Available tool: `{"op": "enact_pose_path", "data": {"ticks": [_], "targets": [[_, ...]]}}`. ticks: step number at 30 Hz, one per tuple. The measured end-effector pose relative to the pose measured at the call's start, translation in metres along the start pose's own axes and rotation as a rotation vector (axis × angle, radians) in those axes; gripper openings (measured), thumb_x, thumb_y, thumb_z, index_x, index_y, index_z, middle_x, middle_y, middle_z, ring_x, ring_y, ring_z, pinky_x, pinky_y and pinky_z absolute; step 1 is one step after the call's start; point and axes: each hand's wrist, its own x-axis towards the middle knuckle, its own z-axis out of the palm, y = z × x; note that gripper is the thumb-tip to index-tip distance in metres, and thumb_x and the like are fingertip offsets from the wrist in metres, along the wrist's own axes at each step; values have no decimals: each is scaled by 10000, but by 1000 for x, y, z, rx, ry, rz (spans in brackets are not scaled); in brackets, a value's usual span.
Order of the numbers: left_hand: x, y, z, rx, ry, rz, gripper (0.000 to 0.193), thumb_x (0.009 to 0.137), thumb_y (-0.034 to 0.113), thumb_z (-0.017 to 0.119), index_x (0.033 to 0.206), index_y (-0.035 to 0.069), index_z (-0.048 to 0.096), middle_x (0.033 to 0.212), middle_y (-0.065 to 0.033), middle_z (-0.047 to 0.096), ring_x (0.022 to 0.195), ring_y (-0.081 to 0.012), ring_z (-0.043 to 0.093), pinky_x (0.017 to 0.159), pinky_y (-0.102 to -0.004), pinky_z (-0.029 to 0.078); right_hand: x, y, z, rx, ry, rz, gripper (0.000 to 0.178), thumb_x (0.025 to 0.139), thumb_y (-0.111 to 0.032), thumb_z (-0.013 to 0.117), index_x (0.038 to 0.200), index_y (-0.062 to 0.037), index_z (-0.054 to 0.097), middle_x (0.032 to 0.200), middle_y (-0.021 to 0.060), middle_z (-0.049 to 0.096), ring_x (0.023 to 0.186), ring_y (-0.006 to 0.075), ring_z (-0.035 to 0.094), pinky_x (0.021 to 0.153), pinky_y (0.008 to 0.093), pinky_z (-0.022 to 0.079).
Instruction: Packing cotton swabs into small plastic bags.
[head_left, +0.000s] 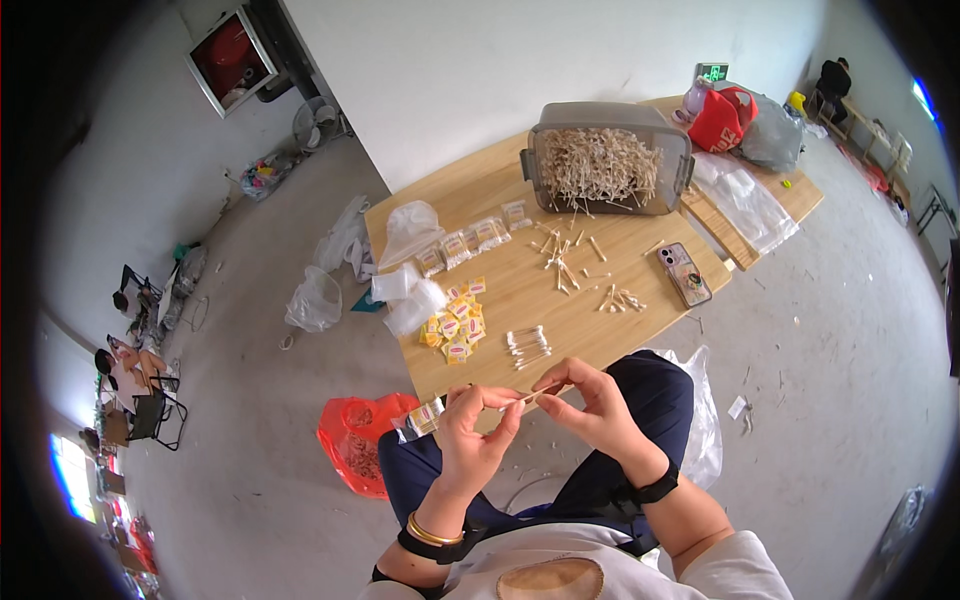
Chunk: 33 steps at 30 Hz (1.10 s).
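Observation:
My left hand (474, 440) and my right hand (594, 412) meet just off the table's near edge, fingers pinched. Between their fingertips runs a thin cotton swab (531, 397); I cannot tell if more than one is held. A short row of cotton swabs (528, 346) lies on the table beyond my hands. Farther back are loose cotton swabs (558, 262) and a small pile of them (622, 298). To the left of the row sits a heap of small yellow-and-white paper cards (456, 325). A small clear packet (424, 417) with yellow print is beside my left hand.
A grey plastic bin (610, 200) full of cotton swabs stands at the back of the wooden table (590, 335). Filled clear packets (470, 241) line up left of it. A phone (685, 275) lies at right. A red plastic bag (352, 440) is by my left knee.

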Motion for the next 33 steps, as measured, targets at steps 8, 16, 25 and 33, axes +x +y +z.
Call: {"op": "enact_pose_path", "data": {"ticks": [8,16,25,33], "targets": [[2,-15,5,0,-58,-65,99,895,91,739,867,47,655,931,-66,755,884,-161,623,839,-314,466,2,20,-5,-129,-7,-29,124,871,-55,726,982,-1,716,927,68,686,886,162,644,812,287,508],[-14,-76,25,61,-177,-194,162,894,213,760,968,89,688,965,-48,749,902,-227,617,868,-363,424,3,71,-10,-164,-3,80,106,841,-62,740,936,-18,720,872,86,673,856,220,648,784,323,500],[-33,-152,46,331,-297,-309,397,927,344,704,1221,87,631,1197,-113,666,1081,-286,631,960,-450,419,18,198,-35,-786,97,84,116,744,-84,751,847,-120,712,954,78,617,986,316,540,893,416,464],[-21,-166,63,374,-294,-287,382,918,263,690,1244,82,608,1268,-105,618,1183,-322,570,1014,-465,385,52,224,-33,-816,232,82,237,718,-127,789,917,-122,661,1014,103,559,1007,334,521,898,431,450]]}}
